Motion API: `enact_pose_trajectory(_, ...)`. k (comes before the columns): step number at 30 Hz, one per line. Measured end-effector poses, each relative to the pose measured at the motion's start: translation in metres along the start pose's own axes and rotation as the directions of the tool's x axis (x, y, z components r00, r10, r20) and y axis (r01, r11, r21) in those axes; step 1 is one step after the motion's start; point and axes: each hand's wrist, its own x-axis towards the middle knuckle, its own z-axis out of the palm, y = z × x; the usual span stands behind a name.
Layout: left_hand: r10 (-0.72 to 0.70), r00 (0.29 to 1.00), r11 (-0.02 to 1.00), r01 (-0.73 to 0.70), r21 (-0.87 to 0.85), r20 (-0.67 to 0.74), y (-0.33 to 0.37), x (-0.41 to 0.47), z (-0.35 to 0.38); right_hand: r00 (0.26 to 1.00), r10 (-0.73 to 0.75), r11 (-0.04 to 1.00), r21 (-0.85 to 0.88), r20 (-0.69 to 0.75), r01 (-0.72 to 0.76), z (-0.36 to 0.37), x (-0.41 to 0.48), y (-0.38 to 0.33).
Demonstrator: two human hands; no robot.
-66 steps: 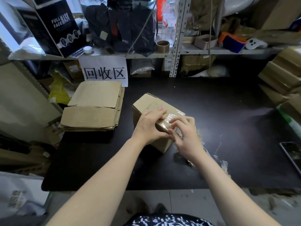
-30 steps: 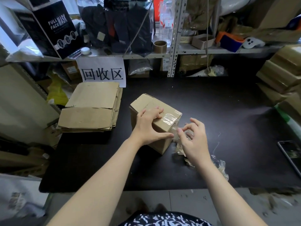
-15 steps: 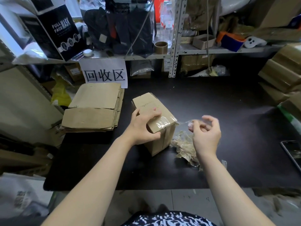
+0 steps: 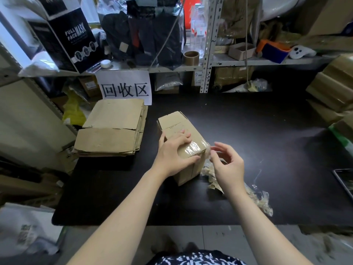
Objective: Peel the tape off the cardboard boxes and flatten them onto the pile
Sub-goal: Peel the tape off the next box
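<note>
Since half a second ago, the right hand [image 4: 227, 167] has come back in from the right and now sits just beside the near right corner of the small brown cardboard box [image 4: 177, 121]. Its fingers are half curled, with thumb and forefinger close to a crinkled loose end of clear packing tape [image 4: 193, 148] at that corner. Whether they actually have hold of the tape cannot be told.

The left hand [image 4: 172, 152] remains on the box. It lies spread over the top, fingers fairly straight and pressing down, and the thumb reaches along the near upper edge. The box stands closed near the middle of the black table [image 4: 248, 131], turned at an angle, with shiny tape across its near end.

To the left of the box, apart from it, lies a pile of flattened brown cardboard boxes [image 4: 112, 129]. A white paper sign with three black Chinese characters [image 4: 125, 88] hangs behind the pile. A crumpled wad of peeled clear tape [image 4: 257, 199] lies on the table under and behind the right wrist. A dark phone [image 4: 345, 178] shows at the table's right edge.
</note>
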Motion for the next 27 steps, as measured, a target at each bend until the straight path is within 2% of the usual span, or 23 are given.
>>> enact_pose_trajectory(3,-0.017,1.000,0.998,0.018,-0.054,0.015,0.000,-0.001,-0.002,0.997,-0.038,0.996,-0.083,0.068,0.044,0.002,0.006,0.001)
enact_pose_trajectory(6,-0.013,1.000,0.999,0.013,-0.049,0.013,0.002,-0.001,-0.003,0.995,-0.078,0.984,-0.156,0.068,0.088,0.005,0.010,0.003)
enact_pose_trajectory(13,-0.024,0.994,0.999,0.028,-0.043,0.103,0.003,0.003,-0.008,0.981,0.050,0.999,0.005,-0.186,-0.050,0.002,0.022,0.003)
enact_pose_trajectory(15,-0.024,0.992,0.999,0.029,-0.044,0.127,0.003,0.004,-0.009,0.949,0.114,0.992,0.086,-0.292,-0.093,0.007,0.029,0.003)
enact_pose_trajectory(18,-0.023,0.986,0.998,0.031,-0.048,0.162,0.001,0.004,-0.017,0.887,0.130,0.986,0.155,-0.443,-0.067,-0.002,0.050,-0.001)
enact_pose_trajectory(20,-0.046,0.977,0.996,0.060,-0.064,0.206,0.002,0.006,-0.024,0.925,0.068,0.996,0.073,-0.375,-0.043,-0.010,0.056,-0.005)
enact_pose_trajectory(22,-0.069,0.974,0.995,0.085,-0.061,0.217,0.007,0.014,-0.027,0.967,0.007,0.993,-0.116,-0.254,-0.038,-0.011,0.048,-0.003)
enact_pose_trajectory(27,-0.056,0.982,0.998,0.050,0.036,0.183,0.015,0.033,-0.024,1.000,0.013,0.909,-0.416,0.004,-0.010,-0.006,0.018,0.034)
